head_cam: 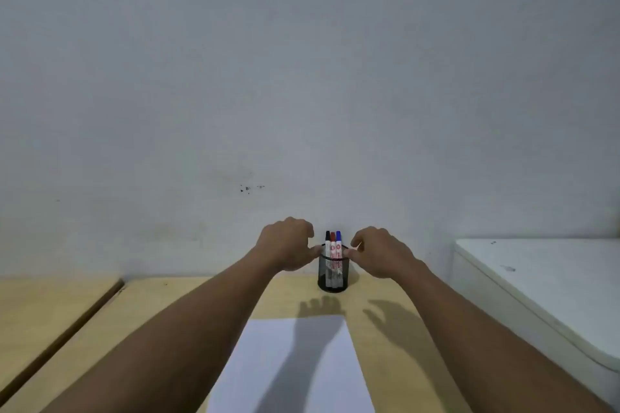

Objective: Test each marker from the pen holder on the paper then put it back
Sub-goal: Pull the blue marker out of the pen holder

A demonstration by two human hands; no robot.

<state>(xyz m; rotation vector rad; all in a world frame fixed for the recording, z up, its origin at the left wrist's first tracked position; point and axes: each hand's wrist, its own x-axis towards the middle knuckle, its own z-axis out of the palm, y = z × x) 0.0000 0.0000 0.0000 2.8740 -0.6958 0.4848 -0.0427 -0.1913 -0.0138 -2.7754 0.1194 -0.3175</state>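
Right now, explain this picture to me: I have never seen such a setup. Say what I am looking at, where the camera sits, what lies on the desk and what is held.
There is no machine here. A person wears one wide camera on the head, looking forward and down, so both bare arms reach away from you. The left hand and right hand touch the rim of a black mesh holder from either side. It stands on the wooden desk near the wall. Three capped markers stand in it: black, red, blue. A blank paper lies nearer you. No marker is held yet. A white unit is on the right.
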